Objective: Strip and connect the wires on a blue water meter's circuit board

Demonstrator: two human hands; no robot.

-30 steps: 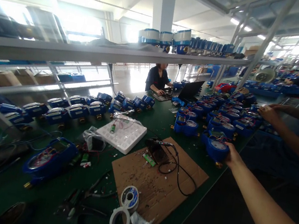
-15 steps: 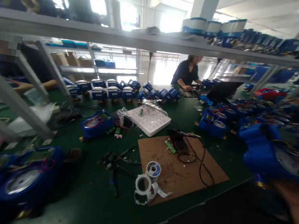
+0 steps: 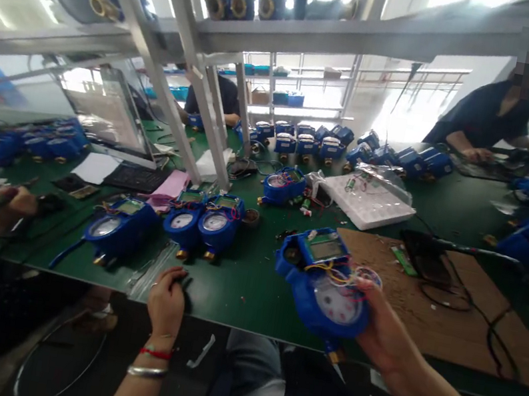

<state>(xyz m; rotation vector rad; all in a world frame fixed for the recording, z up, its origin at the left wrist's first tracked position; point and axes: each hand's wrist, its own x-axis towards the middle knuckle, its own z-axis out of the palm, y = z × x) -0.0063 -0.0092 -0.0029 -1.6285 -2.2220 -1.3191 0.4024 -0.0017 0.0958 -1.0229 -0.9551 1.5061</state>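
Now my right hand (image 3: 386, 333) grips a blue water meter (image 3: 325, 289) at the worktop's (image 3: 239, 288) near edge, loose wires unfinished on top; my left hand (image 3: 167, 297) rests curled, empty, beside 2 meters (image 3: 202, 221).

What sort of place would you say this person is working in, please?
Probably a water-meter assembly workshop: the right hand holds an open blue round-dial meter with loose wires, more blue meters stand on the long green workbench, and the metal shelf above holds others.
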